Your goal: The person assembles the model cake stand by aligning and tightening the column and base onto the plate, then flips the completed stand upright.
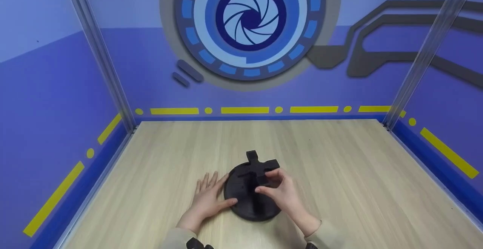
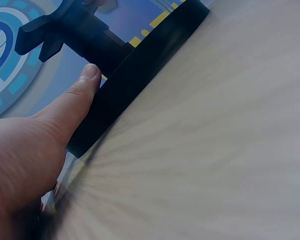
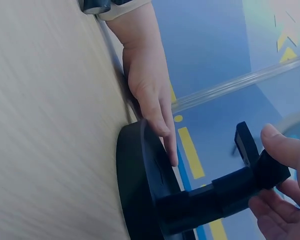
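A black stand with a round, thick base (image 1: 245, 207) sits on the wooden table. From its middle rises a short post (image 3: 205, 200), capped by a cross-shaped top (image 1: 256, 166) with stubby arms. My left hand (image 1: 206, 202) lies at the left side of the base, fingers spread and fairly straight, with the thumb over the rim. In the left wrist view that thumb (image 2: 80, 100) touches the base near the post. My right hand (image 1: 285, 192) holds one near arm of the cross between thumb and fingers. In the right wrist view its fingertips (image 3: 272, 210) curl beneath the cross.
The light wooden table (image 1: 169, 147) extends around the stand on all sides. Blue printed panels (image 1: 124, 71) with yellow dashes enclose it at the back, left and right, joined by metal corner posts (image 1: 102, 53).
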A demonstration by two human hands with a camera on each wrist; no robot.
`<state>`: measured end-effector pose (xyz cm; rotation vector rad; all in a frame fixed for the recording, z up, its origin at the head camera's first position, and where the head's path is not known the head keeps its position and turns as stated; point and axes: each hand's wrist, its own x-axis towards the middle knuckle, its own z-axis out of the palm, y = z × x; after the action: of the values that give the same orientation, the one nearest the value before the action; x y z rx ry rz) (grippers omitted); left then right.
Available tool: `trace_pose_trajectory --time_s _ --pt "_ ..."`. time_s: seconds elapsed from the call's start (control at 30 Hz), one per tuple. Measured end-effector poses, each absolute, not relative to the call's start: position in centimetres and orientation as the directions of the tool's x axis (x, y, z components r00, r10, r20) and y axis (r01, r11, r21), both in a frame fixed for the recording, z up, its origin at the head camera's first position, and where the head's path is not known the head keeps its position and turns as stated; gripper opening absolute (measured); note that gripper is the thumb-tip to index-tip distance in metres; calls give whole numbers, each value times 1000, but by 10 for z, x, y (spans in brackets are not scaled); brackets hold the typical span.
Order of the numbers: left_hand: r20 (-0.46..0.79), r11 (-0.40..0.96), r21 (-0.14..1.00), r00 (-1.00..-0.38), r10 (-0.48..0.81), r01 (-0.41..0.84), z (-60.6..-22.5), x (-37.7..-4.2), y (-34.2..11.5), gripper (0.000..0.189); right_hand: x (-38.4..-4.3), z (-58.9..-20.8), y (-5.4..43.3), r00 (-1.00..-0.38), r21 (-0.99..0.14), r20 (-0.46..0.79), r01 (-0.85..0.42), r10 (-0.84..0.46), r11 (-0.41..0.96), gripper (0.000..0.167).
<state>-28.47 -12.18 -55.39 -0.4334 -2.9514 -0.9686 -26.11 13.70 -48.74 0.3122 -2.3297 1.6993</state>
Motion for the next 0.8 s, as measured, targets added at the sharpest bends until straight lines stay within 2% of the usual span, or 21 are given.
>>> trace_pose_trajectory --time_s 0.2,0.47,0.53,0.67,0.8 --pt "96 769 580 -960 264 270 -555 -285 -122 95 -260 -486 141 -945 -885 324 -315 -31 343 48" --pt "96 775 572 -960 261 268 -555 -286 -123 96 -273 -461 166 -941 -875 336 -292 50 387 42" --pt "97 778 568 -961 260 268 -555 -286 -123 96 -282 -458 175 -949 -883 316 -290 11 370 43" --pt "88 776 574 -962 258 261 -555 -285 -122 97 -303 -463 193 -959 -902 244 -280 -148 329 51" --pt "79 772 586 -965 250 248 -554 -285 -121 97 -323 -475 207 -922 -913 212 -305 -323 270 55"
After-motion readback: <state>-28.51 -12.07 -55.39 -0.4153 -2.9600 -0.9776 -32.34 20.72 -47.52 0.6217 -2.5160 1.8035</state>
